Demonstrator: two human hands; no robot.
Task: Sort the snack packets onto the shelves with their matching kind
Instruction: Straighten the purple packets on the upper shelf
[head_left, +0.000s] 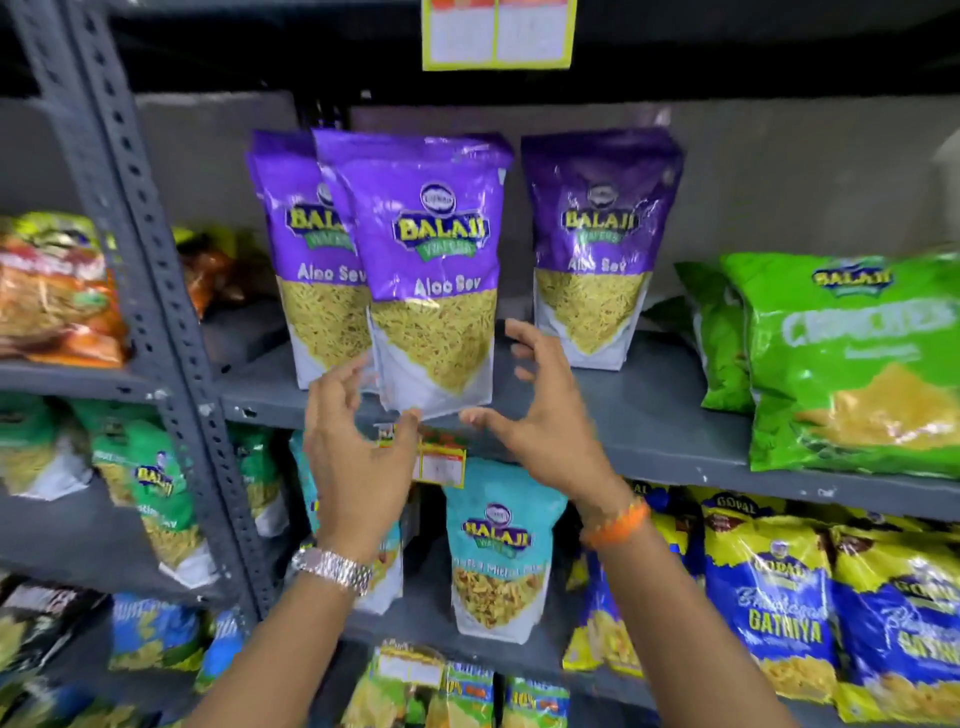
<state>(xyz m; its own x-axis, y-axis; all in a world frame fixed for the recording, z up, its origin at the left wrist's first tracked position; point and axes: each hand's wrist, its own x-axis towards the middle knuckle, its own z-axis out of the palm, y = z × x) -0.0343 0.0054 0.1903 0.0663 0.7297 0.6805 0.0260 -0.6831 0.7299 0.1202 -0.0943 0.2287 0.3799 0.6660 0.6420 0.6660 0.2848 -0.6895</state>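
1. Your front Aloo Sev packet (434, 275) stands upright at the front edge of the grey shelf (649, 415), among its own kind: another purple Aloo Sev packet (301, 249) is just behind it to the left, and a third (597, 244) stands to its right, apart from it.
2. Your left hand (353, 441) is open with the fingers spread, at the packet's lower left corner. The thumb tip looks to be touching or just short of the bottom edge; you cannot tell which.
3. Your right hand (540, 410) is also open and curved, near the lower right corner but not closed on anything. Neither hand is gripping the packet.
4. Judging from this, that packet counts as placed with its match, and at most it needs a small nudge back from the edge.
5. The green Crunchex packets (847, 358) lie together on the same shelf to the right, and the teal packet (496, 551) and blue-and-yellow Gathiya packets (789, 603) sit on the shelf below, each apparently with like kinds.
6. No loose, unsorted packets are in view, so you cannot tell how many remain.
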